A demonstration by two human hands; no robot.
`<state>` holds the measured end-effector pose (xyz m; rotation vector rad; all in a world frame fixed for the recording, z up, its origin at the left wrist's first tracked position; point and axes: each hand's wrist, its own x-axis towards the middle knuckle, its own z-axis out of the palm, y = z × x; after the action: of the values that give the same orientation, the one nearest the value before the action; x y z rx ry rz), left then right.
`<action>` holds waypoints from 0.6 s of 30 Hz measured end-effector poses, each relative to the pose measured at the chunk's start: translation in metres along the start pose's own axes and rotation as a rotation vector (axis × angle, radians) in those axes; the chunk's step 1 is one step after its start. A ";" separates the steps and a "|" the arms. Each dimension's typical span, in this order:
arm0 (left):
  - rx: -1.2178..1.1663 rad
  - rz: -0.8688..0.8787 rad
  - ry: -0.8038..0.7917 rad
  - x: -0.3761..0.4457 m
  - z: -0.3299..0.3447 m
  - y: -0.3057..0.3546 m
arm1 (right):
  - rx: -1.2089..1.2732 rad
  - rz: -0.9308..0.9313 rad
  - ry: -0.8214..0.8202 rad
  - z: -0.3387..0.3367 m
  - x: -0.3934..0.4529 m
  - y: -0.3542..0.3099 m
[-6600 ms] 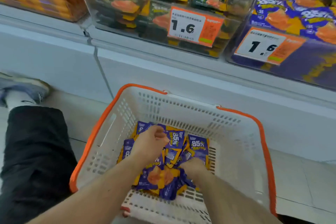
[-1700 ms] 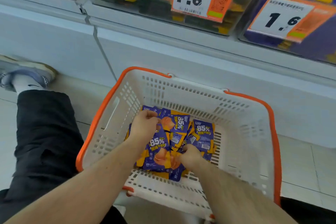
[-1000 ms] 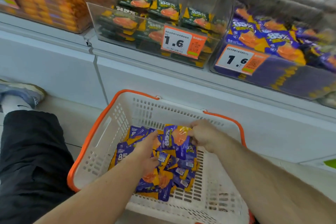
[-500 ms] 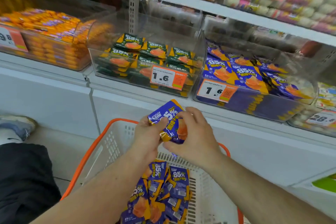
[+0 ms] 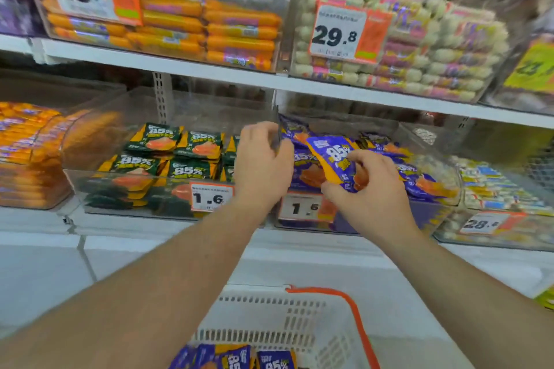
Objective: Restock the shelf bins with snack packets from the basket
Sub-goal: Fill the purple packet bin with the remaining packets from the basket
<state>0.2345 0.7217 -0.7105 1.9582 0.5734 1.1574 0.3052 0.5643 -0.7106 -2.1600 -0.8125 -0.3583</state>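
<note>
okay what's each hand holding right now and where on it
The right hand pinches a purple snack packet at its lower end, over the purple bin. The left hand seems empty, fingers curled at the bin's left wall.

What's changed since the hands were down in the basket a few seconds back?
Both hands came up out of the basket to the shelf. The right hand now grips purple packets at the purple bin; the left hand has let go and sits at the bin divider. More purple packets remain in the basket; the green bin looks unchanged.
</note>
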 end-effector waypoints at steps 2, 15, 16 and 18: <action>0.302 0.085 -0.159 0.026 0.019 -0.010 | -0.062 0.059 -0.009 -0.003 0.032 0.015; 0.293 -0.066 -0.403 0.037 0.033 -0.027 | -0.536 0.299 -0.356 0.066 0.188 0.046; 0.290 -0.061 -0.403 0.037 0.033 -0.027 | -0.557 0.310 -0.376 0.073 0.194 0.047; 0.283 -0.060 -0.406 0.038 0.033 -0.029 | -0.600 0.318 -0.409 0.082 0.201 0.051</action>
<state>0.2814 0.7527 -0.7232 2.3180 0.5952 0.6364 0.4891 0.6884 -0.6946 -2.9379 -0.6024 0.0194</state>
